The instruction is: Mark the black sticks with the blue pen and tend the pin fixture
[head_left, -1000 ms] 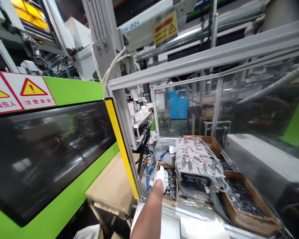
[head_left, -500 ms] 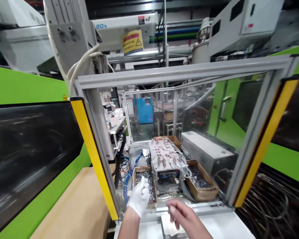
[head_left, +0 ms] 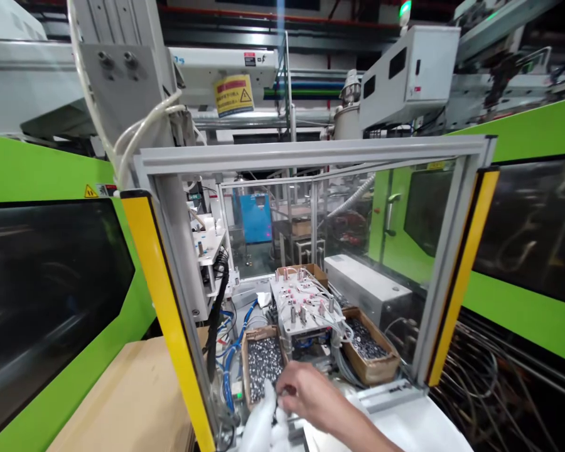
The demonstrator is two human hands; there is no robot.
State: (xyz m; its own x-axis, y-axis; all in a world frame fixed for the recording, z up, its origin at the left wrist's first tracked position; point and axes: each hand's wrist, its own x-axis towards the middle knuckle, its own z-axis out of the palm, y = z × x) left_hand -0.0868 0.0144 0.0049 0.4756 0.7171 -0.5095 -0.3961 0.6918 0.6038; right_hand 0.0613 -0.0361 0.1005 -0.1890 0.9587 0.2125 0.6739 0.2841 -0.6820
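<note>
My left hand [head_left: 262, 422], in a white glove, is at the bottom edge and blurred, just in front of a cardboard box of small metal parts [head_left: 262, 363]. My bare right hand [head_left: 307, 392] reaches across from the right. Its bent fingers pinch the fingertips of the white glove. Behind the hands stands a grey fixture plate [head_left: 297, 300] with upright pins and clear hoses. A second cardboard box of metal parts [head_left: 368, 344] sits to its right. I cannot see whether the left hand holds any parts.
A grey frame with yellow posts [head_left: 168, 314] [head_left: 457, 282] and clear panels encloses the cell. Green machines with dark windows [head_left: 47, 282] stand on both sides. A brown cardboard sheet [head_left: 122, 402] lies lower left. Cables [head_left: 494, 389] trail lower right.
The view swung right and settled on the cell. My left hand drew back out of the parts box toward the bottom edge. My right hand came in and closed on the glove's fingertips.
</note>
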